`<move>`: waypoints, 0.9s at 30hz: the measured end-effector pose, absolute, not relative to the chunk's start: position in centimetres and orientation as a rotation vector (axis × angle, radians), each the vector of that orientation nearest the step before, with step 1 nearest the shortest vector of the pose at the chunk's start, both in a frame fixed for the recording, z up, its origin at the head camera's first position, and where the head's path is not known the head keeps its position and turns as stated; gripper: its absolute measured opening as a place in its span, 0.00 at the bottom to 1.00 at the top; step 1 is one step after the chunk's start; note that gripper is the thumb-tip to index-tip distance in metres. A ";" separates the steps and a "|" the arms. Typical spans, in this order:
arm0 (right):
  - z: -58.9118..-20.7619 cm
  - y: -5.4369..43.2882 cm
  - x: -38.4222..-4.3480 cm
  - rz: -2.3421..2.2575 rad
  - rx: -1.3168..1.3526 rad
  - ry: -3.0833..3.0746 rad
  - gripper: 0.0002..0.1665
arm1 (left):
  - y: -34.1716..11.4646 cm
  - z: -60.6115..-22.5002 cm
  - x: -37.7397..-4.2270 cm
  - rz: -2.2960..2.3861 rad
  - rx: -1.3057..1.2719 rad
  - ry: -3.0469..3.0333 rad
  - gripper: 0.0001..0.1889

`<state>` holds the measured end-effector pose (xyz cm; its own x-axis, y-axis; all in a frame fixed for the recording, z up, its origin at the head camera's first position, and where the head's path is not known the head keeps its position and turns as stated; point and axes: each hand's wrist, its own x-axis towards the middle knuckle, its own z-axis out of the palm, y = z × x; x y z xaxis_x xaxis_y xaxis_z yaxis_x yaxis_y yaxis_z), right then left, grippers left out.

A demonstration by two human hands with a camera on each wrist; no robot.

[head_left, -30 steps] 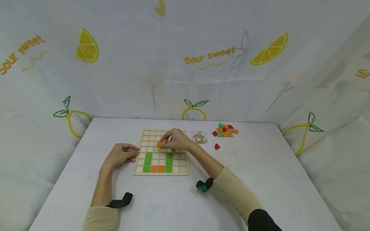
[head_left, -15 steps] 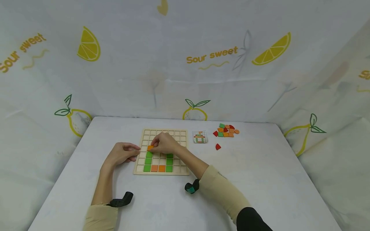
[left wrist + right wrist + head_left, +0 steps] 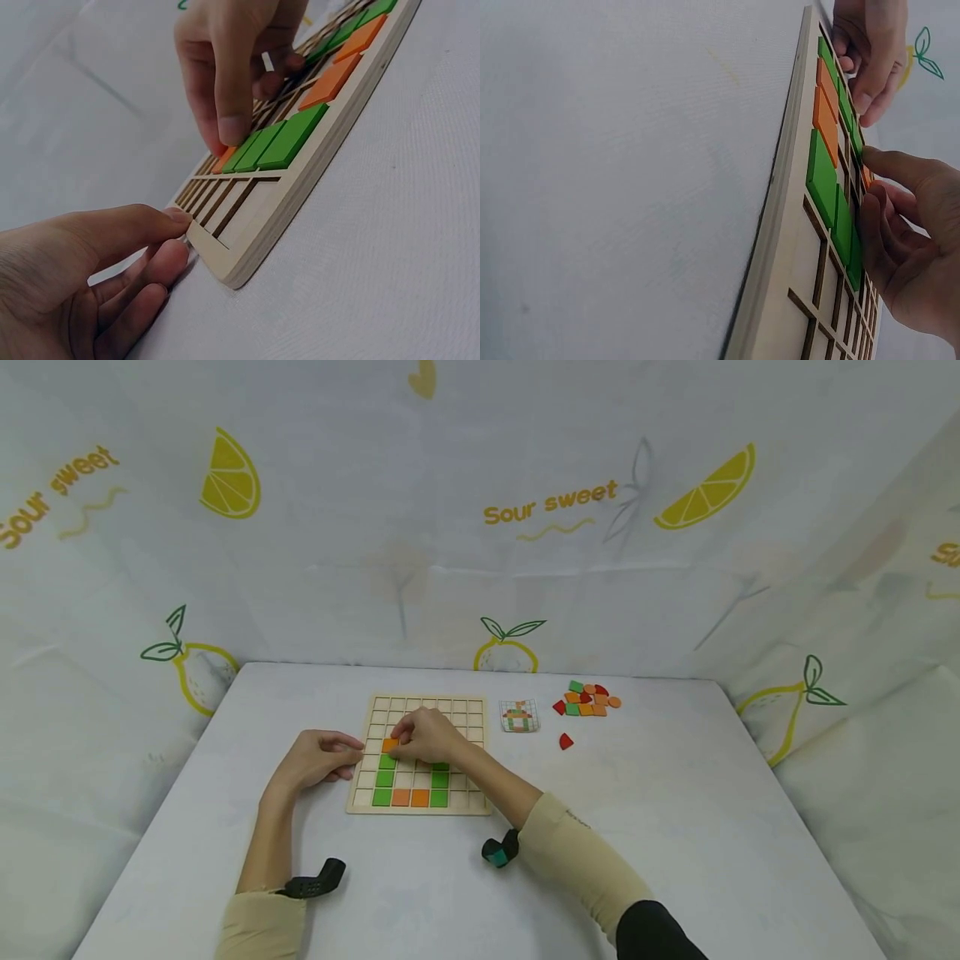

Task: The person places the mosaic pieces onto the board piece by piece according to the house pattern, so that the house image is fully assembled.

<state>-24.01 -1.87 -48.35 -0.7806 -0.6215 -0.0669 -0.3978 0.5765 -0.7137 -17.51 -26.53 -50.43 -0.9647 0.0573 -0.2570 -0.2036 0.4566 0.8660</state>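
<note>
A wooden grid board (image 3: 457, 798) lies on the white table. My right hand (image 3: 426, 735) is over its left half, thumb and index finger pinching an orange square tile (image 3: 390, 746) at the cell above the left green column. Green square tiles (image 3: 384, 779) form that column, and more green tiles (image 3: 439, 779) form a second one to the right. Between the columns, orange tiles (image 3: 410, 797) fill the bottom row. My left hand (image 3: 315, 756) rests by the board's left edge; in the left wrist view its thumb (image 3: 176, 215) touches the rim, other fingers loosely bent beside it.
Right of the board lies a small printed pattern card (image 3: 519, 717). Farther right is a loose group of red, orange and green pieces (image 3: 587, 710), with one red wedge-shaped piece (image 3: 566, 742) apart from them. A hanging white cloth (image 3: 337, 568) backs the table.
My right hand has moved left and down across the board with the orange tile, bringing it to the cell above the left green column. The left hand has stayed at the board's edge.
</note>
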 end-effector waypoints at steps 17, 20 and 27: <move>-47.2 0.8 -25.1 -1.197 -0.865 2.385 0.18 | -26.4 -50.5 -17.7 1.503 -0.142 2.466 0.18; -46.8 2.1 -25.7 -1.223 -0.838 2.384 0.19 | -26.3 -50.5 -17.7 1.501 -0.147 2.465 0.18; -46.4 5.8 -26.8 -1.302 -0.757 2.403 0.20 | -26.5 -50.4 -17.7 1.494 -0.139 2.473 0.18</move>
<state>-26.81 5.77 -46.40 -0.8144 -0.5801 -0.0161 -0.3034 0.4493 -0.8403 -17.71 -26.46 -50.44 -0.9646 0.0463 -0.2595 -0.2082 0.4699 0.8578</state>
